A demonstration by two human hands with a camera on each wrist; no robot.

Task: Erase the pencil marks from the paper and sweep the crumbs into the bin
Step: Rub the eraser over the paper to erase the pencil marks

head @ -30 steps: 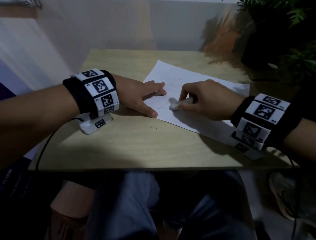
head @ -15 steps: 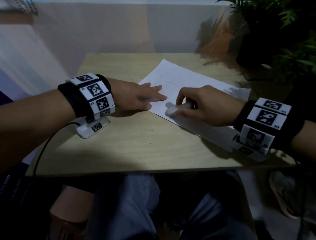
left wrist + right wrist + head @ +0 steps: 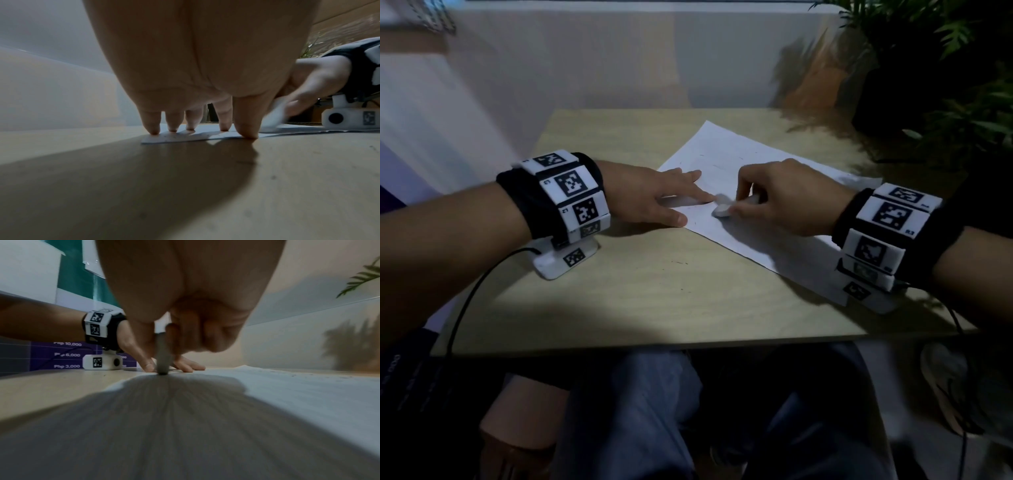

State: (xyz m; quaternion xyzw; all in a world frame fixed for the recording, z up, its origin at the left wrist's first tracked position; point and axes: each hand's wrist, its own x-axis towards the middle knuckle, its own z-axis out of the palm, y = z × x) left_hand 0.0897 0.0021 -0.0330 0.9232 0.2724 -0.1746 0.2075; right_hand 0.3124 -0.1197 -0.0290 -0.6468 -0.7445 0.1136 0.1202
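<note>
Right hand rubbing, left hand steadying

The right hand [image 3: 787, 202] pinches a white eraser [image 3: 722, 209], tip down on the paper [image 3: 736, 150]; the left hand [image 3: 654, 195], fingers straight and spread, presses the sheet's near corner flat on the wooden bench [image 3: 671, 291].

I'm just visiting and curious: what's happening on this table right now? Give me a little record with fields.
surface: wooden table
paper: white sheet, lying flat at an angle
left hand: fingers straight, fingertips pressing the sheet's near corner
right hand: gripping a white eraser, its tip down on the sheet
marks: a few faint lines remain
crumbs: small specks on the sheet
bin: not in view
nearby: potted plant, far right
</note>
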